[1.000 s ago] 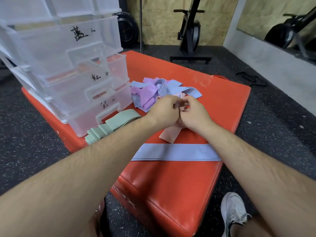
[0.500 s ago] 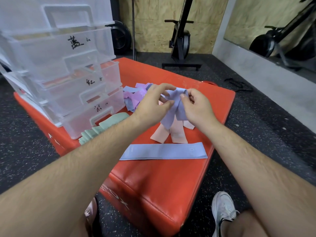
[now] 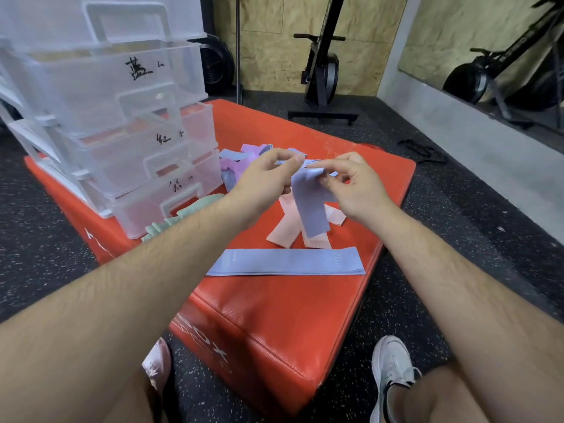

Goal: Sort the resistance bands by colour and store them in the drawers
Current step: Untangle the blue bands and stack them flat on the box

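Observation:
A blue resistance band (image 3: 311,206) hangs above the red box (image 3: 274,315), pinched at its top by my left hand (image 3: 265,181) and my right hand (image 3: 351,184). Under it lie pink bands (image 3: 283,232). A second blue band (image 3: 287,265) lies flat nearer to me. Behind my hands sits a heap of purple and blue bands (image 3: 235,166). A green band (image 3: 180,219) lies in front of the clear drawer unit (image 3: 122,132), whose stacked drawers carry handwritten labels.
The red box stands on a dark speckled floor (image 3: 427,209). An exercise machine (image 3: 323,74) stands at the back by a wooden wall. My white shoe (image 3: 392,367) is at the lower right, beside the box.
My hands have lifted a blue band off the heap and now hold it up higher, spread between both hands. The view has shifted slightly.

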`<state>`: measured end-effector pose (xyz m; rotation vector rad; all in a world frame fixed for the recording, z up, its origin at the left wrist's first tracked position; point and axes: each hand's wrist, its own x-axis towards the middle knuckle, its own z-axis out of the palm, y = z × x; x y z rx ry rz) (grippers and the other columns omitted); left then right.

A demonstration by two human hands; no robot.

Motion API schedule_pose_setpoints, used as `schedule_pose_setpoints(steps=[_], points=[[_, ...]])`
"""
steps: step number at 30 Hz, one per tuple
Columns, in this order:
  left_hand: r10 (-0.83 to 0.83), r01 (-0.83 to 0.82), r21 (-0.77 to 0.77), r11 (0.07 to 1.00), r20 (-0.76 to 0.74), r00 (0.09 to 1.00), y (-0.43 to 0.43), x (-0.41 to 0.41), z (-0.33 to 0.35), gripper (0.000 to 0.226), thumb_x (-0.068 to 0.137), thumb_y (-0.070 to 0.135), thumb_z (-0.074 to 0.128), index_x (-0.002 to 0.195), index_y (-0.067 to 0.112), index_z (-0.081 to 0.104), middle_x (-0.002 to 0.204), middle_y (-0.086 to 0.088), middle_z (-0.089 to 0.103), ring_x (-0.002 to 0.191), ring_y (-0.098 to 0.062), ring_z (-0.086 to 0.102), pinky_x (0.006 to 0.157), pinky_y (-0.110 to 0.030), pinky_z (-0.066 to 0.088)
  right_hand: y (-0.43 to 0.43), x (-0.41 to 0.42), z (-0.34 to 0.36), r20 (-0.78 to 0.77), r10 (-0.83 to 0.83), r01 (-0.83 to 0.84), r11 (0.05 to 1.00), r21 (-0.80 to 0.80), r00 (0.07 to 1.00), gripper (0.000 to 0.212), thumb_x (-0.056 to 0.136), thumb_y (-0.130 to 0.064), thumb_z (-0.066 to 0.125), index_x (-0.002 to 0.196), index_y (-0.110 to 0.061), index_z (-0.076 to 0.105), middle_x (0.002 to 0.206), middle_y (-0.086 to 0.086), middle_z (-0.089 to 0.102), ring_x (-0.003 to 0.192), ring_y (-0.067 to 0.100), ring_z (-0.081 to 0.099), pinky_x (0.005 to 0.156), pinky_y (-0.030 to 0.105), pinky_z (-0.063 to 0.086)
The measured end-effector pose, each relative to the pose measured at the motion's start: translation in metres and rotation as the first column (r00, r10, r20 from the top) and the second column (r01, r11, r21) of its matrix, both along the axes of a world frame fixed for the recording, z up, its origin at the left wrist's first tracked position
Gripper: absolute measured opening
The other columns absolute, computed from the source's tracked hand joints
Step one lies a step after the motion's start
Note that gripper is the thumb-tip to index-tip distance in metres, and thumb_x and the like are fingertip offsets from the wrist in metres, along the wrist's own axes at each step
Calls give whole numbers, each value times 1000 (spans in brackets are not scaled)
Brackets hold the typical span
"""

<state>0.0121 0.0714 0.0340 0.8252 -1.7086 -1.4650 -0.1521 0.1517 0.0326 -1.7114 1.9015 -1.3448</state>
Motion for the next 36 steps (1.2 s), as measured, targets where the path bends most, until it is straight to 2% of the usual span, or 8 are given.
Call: schedule_pose_setpoints(steps=[4,6,10,14,18,24,30,36], points=[[86,-87,-22,996,-18,996,1,-1,-2,10,93,9,63,97,17,67,85,4,64,66,-3,57,68,-19,49,3,8,2,57,2,-2,1000,-1,998,46,87,12,50,113,-18,72,111,2,57,84,11,58,73,7,43],[81,-81,-41,996,-10,997,1,0,-2,20,91,5,63,99,23,67,96,9,66,72,2,58,66,-15,47,2,12,6,289,-86,85,996,18,953,40,88,6,50,116,-18,65,115,3,62,86,12,61,68,12,47],[30,-30,-56,998,-6,1000,3,3,-1,36,90,2,61,106,33,66,110,15,64,85,0,57,71,-15,48,-2,17,10,778,-142,80,990,117,612,6,96,-7,56,98,-10,60,95,9,68,85,23,68,73,31,59],[-42,42,-34,999,-1,999,4,5,-1,45,89,-2,58,114,35,61,116,13,61,91,-10,60,83,-27,51,-3,17,5,891,-87,-30,993,113,446,13,95,-5,62,107,0,64,99,14,73,87,26,71,83,37,61],[-18,18,26,999,-7,1000,5,7,1,43,87,2,63,124,23,58,119,2,63,104,-15,63,86,-35,52,-2,19,10,797,-86,22,996,91,598,36,89,11,55,119,-9,55,107,10,72,80,18,71,68,31,58],[146,-146,20,989,-8,989,1,7,2,21,88,21,71,106,13,64,92,2,65,72,-5,58,63,-19,44,4,27,8,482,-27,36,999,-9,876,42,83,12,54,117,-13,58,112,1,71,88,12,68,69,24,51],[131,-132,-43,990,-21,991,-1,15,2,40,84,30,75,118,28,53,84,-4,56,70,-12,56,63,-23,43,4,29,4,387,19,8,998,-68,922,21,90,-2,66,105,-15,58,100,8,68,76,15,54,69,28,46],[132,-130,48,990,-54,990,-1,19,4,17,84,15,74,98,19,65,89,-5,60,76,-16,61,62,-27,48,6,34,1,217,45,-19,992,-121,975,32,87,-4,68,112,-18,54,93,-7,64,65,10,51,64,22,47]])
